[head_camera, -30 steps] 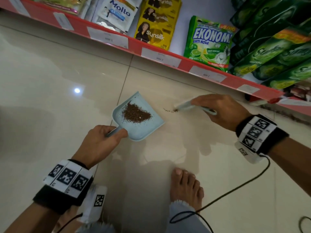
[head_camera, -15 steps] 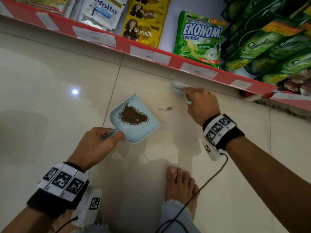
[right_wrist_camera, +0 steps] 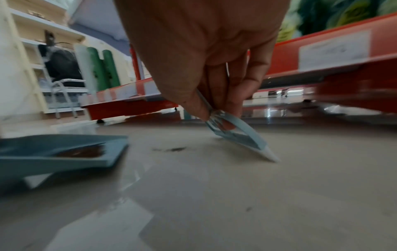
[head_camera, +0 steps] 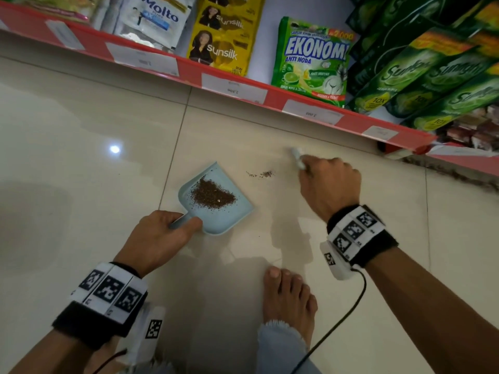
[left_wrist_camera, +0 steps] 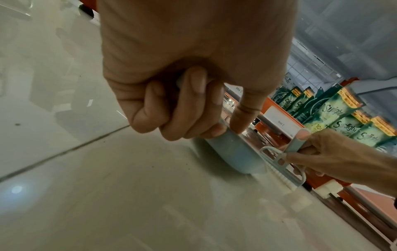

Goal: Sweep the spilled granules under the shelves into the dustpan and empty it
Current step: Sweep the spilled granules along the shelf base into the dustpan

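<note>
A light blue dustpan (head_camera: 229, 214) (right_wrist_camera: 64, 149) lies on the tiled floor with a heap of brown granules (head_camera: 213, 197) in it. My left hand (head_camera: 162, 236) (left_wrist_camera: 182, 108) grips its handle. A small trail of loose granules (head_camera: 263, 174) (right_wrist_camera: 171, 149) lies on the floor between the pan's mouth and the brush. My right hand (head_camera: 329, 187) (right_wrist_camera: 214, 84) grips a small light blue hand brush (head_camera: 297, 157) (right_wrist_camera: 242, 141) (left_wrist_camera: 285, 163), its white bristles touching the floor to the right of the trail.
A red shelf edge (head_camera: 243, 85) with price labels runs along the back, stocked with sachets and green detergent packs (head_camera: 432, 76). More dark debris (head_camera: 459, 171) lies under the shelf at the right. A bare foot (head_camera: 289, 300) and a black cable (head_camera: 348, 311) are near the front.
My right hand swung the brush back from the granule trail to the right and toward the shelf. The dustpan and left hand stayed put.
</note>
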The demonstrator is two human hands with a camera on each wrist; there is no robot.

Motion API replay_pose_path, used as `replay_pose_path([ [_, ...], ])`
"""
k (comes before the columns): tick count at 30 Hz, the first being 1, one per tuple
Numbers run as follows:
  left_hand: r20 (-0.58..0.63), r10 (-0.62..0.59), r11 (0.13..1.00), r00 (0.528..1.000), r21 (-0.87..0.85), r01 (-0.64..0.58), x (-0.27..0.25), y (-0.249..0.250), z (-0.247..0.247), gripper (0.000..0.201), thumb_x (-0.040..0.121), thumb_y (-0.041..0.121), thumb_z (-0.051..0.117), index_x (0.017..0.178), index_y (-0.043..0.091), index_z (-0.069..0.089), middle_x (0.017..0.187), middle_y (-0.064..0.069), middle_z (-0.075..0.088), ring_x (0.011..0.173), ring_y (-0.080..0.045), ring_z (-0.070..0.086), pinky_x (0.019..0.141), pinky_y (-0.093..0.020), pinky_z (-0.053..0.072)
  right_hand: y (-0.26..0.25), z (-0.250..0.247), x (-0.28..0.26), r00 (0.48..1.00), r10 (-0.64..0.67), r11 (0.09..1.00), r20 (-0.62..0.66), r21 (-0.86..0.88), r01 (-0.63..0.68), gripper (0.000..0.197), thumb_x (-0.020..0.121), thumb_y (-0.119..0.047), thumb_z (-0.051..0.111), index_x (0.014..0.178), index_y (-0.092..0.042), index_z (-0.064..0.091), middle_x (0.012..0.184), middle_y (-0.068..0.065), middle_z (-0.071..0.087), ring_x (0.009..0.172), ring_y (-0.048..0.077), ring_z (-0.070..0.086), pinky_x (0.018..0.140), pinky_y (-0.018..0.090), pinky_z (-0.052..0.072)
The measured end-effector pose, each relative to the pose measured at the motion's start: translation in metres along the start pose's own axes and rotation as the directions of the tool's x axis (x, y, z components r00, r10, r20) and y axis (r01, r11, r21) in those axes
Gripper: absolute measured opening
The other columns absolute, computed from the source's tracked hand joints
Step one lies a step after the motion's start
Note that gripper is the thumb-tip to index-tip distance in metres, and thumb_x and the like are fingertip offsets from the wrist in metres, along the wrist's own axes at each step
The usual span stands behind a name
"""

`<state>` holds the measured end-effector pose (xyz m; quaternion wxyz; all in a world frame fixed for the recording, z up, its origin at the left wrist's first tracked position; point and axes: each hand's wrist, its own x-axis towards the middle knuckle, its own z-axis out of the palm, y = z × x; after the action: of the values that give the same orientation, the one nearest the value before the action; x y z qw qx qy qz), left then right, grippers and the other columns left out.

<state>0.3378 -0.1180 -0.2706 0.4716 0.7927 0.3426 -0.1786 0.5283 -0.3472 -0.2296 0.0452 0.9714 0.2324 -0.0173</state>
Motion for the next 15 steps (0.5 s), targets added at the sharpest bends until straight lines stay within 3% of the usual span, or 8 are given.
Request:
replay_pose_path([
  [3,-0.002,0.009,0.999,1.0,0.053,-0.009,0.001,0.0,0.003,0.052,0.081,0.054,0.063,0.05,0.018,0.042,0.039,0.01,0.046,0.039,-0.004,0.043,0.052,-0.026,0.034,-0.027,0.005,-0.021,0.989,-0.141,0.99,0.047,0.021,0.14,0.022,0.094,-0.031,0.053,0.109,-0.021,0.066,0.079,0.008,0.071,0.066,0.032,0.066,0.057,0.03,0.033],
  [6,0.009,0.019,0.997,1.0,0.072,-0.02,0.001,0.001,0.007,0.051,0.084,0.054,0.062,0.053,0.018,0.043,0.04,0.009,0.046,0.046,-0.01,0.047,0.052,-0.026,0.036,-0.048,0.005,-0.033,0.979,-0.203,0.977,0.026,0.079,0.2,0.019,0.09,-0.027,0.059,0.104,-0.019,0.067,0.075,0.007,0.071,0.061,0.032,0.064,0.052,0.028,0.032],
  [10,0.035,0.036,0.994,0.999,0.102,-0.039,0.001,0.008,0.01,0.051,0.088,0.051,0.061,0.052,0.018,0.045,0.04,0.009,0.049,0.044,-0.007,0.047,0.05,-0.025,0.034,-0.054,0.002,-0.036,0.976,-0.219,0.968,0.01,0.126,0.216,0.024,0.091,-0.027,0.057,0.112,-0.021,0.066,0.074,0.002,0.071,0.061,0.032,0.065,0.052,0.029,0.038],
  [12,0.039,0.045,0.992,0.998,0.12,-0.049,0.001,0.012,0.011,0.05,0.089,0.051,0.06,0.053,0.018,0.047,0.045,0.006,0.051,0.048,-0.011,0.05,0.05,-0.026,0.034,-0.048,-0.004,-0.032,0.982,-0.186,0.97,-0.017,0.157,0.187,0.027,0.093,-0.029,0.052,0.116,-0.024,0.065,0.071,-0.001,0.07,0.058,0.031,0.064,0.053,0.03,0.043],
  [15,0.041,0.039,0.991,0.998,0.127,-0.044,0.001,0.015,0.012,0.049,0.088,0.052,0.059,0.055,0.017,0.05,0.051,0.004,0.054,0.052,-0.013,0.052,0.051,-0.026,0.034,-0.038,-0.01,-0.018,0.985,-0.153,0.974,-0.083,0.156,0.165,0.028,0.094,-0.03,0.049,0.118,-0.029,0.064,0.072,-0.004,0.07,0.058,0.031,0.064,0.054,0.029,0.042],
])
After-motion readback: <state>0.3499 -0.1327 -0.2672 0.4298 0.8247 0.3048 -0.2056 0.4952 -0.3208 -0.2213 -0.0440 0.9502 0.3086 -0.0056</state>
